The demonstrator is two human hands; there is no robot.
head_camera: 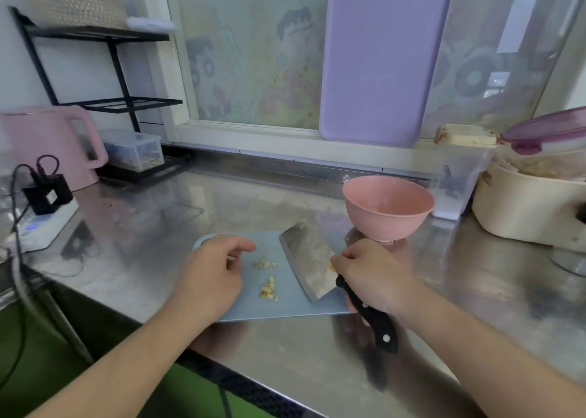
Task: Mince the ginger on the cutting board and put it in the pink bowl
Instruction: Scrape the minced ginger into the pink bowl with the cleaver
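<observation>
Nearest to us, our right hand (pixel 374 278) grasps the black handle of the cleaver (pixel 309 265), fingers wrapped round it, and the wide blade lies tilted over the right half of the pale blue cutting board (pixel 285 306). Our left hand (pixel 215 271) rests on the board's left side with its fingers loosely curled, grasping nothing.

We judge that we are late in the mincing, or just about to gather. The ginger (pixel 269 287) sits in two small scatters near the board's centre, between our hands: one heap toward 6 o'clock of the board, a thinner sprinkle just above it toward 12. A few yellow bits also cling to the blade face beside our right thumb.

The pieces look pale yellow with tan edges, coarse and uneven rather than fine, so a few more passes may be wanted. Next we need to sweep the scatters into one pile, slide the blade under it, and carry it to the pink bowl (pixel 388 208), which stands on the steel counter (pixel 158 227) at about 2 o'clock from the board, just off its corner. Whether the bowl already holds ginger we cannot tell.
</observation>
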